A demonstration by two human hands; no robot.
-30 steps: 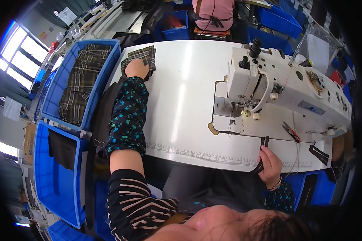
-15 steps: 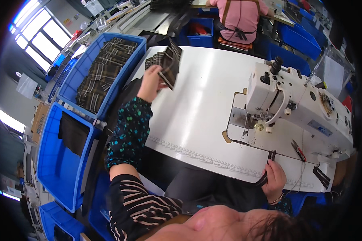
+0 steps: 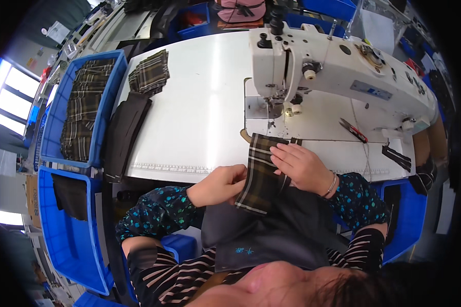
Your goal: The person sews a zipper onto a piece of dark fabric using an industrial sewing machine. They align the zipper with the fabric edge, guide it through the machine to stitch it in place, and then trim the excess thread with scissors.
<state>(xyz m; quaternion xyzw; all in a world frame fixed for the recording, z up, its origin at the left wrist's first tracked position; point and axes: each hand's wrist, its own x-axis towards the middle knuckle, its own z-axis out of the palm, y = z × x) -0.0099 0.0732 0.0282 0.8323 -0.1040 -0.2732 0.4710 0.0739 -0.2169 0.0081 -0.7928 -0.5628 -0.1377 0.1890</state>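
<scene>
A brown plaid fabric piece (image 3: 258, 179) hangs over the near table edge, just in front of the sewing machine (image 3: 312, 56). My left hand (image 3: 217, 185) pinches its left edge between thumb and fingers. On the upper right part of the cloth lie the fingers of my right hand (image 3: 307, 169), its thumb mostly hidden. A dark narrow strip (image 3: 295, 141), which looks like a zipper, pokes out beside the cloth above my right hand. More plaid pieces (image 3: 149, 73) lie stacked at the table's far left.
Dark folded fabric (image 3: 125, 135) drapes over the left table edge. Beyond it stand a blue bin (image 3: 119, 64) of plaid pieces and another blue bin (image 3: 48, 225) with black cloth. Red-handled thread snips (image 3: 353, 131) and dark strips (image 3: 397, 157) lie right of the needle area.
My left hand has come back from the far-left stack with a plaid piece. My right hand has moved left and up onto that piece. The view has shifted right.
</scene>
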